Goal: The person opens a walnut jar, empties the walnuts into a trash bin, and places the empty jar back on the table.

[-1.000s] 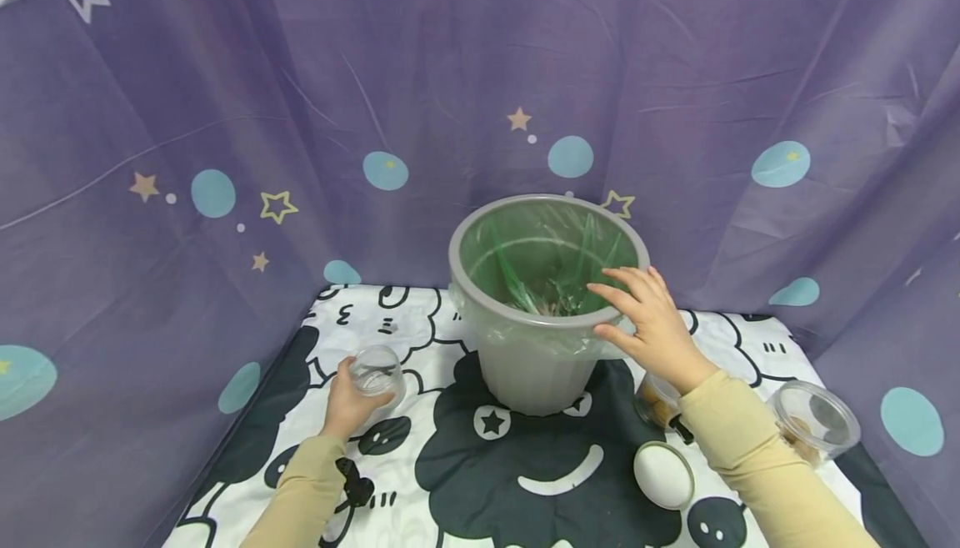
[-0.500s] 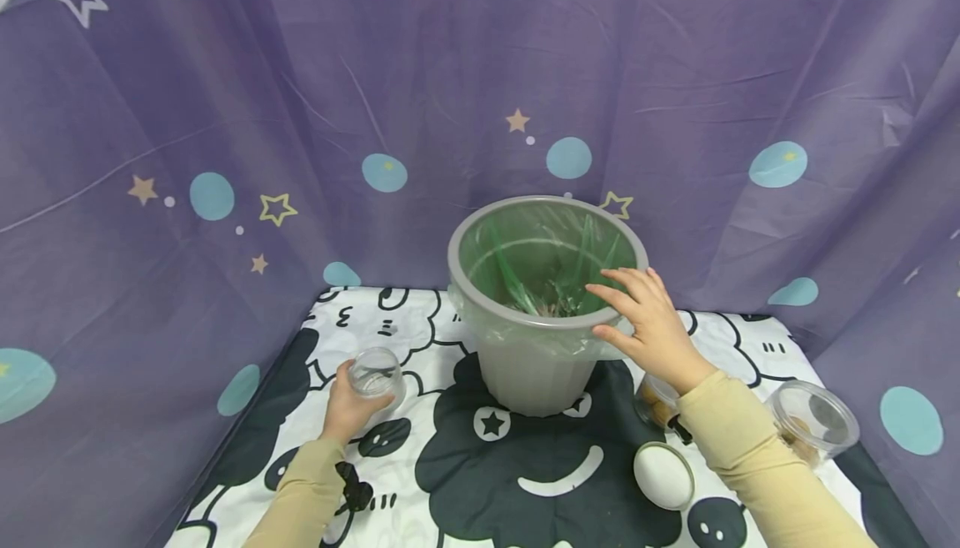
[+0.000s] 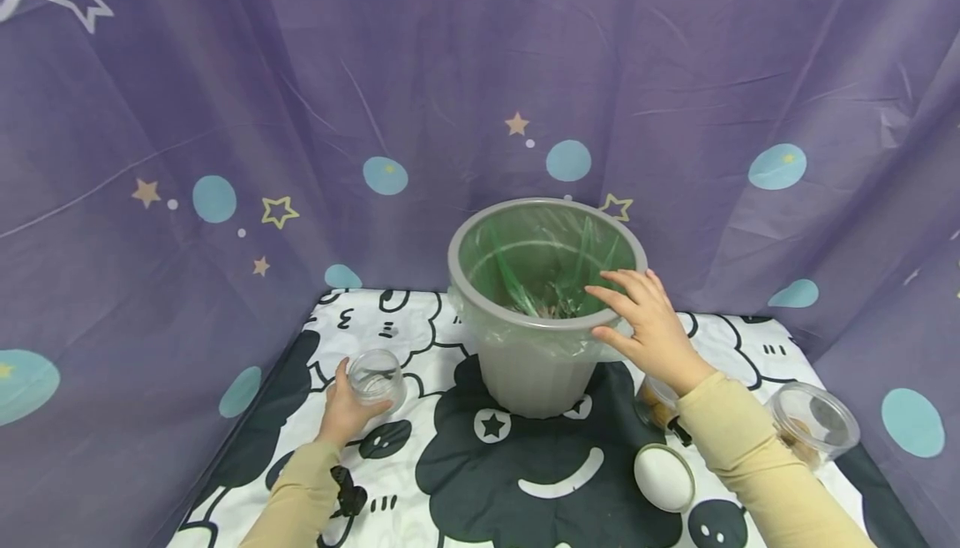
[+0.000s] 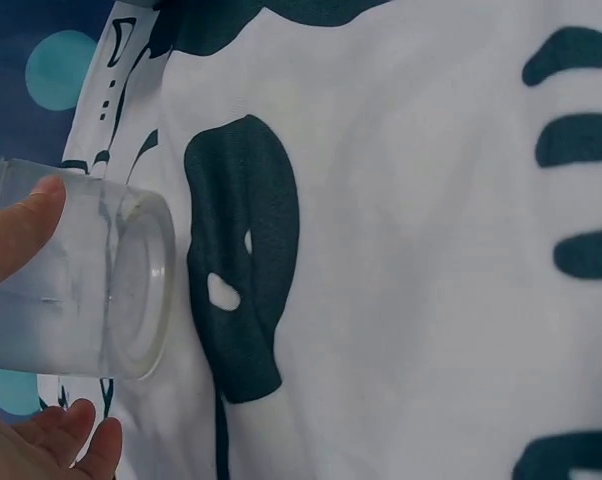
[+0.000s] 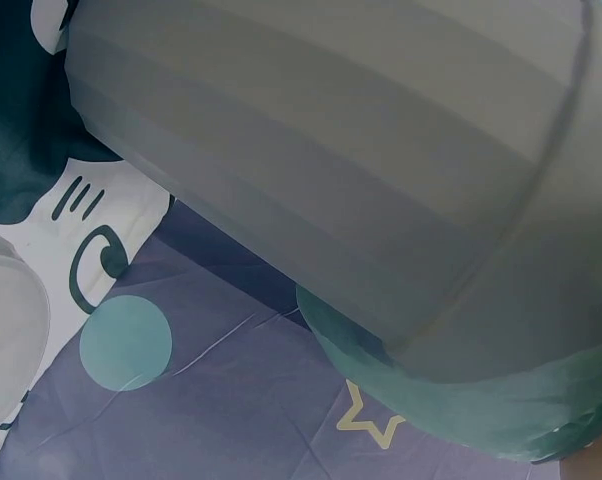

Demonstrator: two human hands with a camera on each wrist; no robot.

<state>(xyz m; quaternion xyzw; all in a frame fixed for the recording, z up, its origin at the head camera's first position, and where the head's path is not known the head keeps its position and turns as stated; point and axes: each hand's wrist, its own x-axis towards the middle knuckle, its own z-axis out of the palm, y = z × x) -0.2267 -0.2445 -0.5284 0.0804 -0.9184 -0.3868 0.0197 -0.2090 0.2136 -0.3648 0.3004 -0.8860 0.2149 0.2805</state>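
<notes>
Left hand [image 3: 345,413] curves loosely round the clear jar [image 3: 377,385], upright on the worktop [image 3: 465,477]: thumb at its side, fingers just off it. Jar: probably light, stiff, slick; hold mid-wall. Beyond, right hand [image 3: 652,333] at the bin's [image 3: 534,379] right rim, fingers spread, contact unclear. Bin: likely light, rigid; hold the rim, liner [image 3: 536,268] may slip.

Head view evenly and fairly brightly lit, pale sheen on the purple curtain [image 3: 480,72], faint glints on the clear jar [image 3: 378,381], left wrist view dimmer and cool-toned, right wrist view dimmest, the grey bin [image 5: 331,150] murky and low in contrast.
</notes>
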